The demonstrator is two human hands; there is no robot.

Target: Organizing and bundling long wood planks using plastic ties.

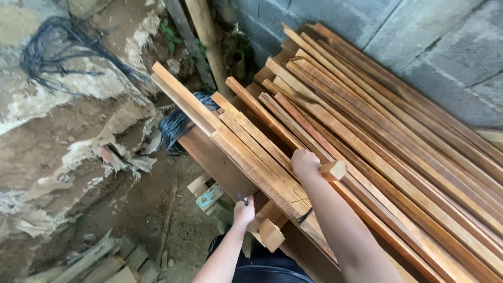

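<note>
A large stack of long reddish-brown wooden battens [377, 136] lies slanted from the far wall toward me. My right hand [305, 162] is closed around one batten, whose pale cut end [334, 170] sticks out beside my fist. My left hand [244, 211] grips the near underside of a few lighter planks [238, 147] at the stack's left edge, with a small dark object poking out above its fingers. A short pale block end [271, 234] juts out just below that hand.
A grey block wall [435, 47] runs behind the stack. At left is a rough rock and earth bank [63, 120] with black cables [57, 50] and a dark bundle [178, 123]. Timber offcuts [105, 259] lie on the dirt floor. A bamboo pole [207, 36] leans at the back.
</note>
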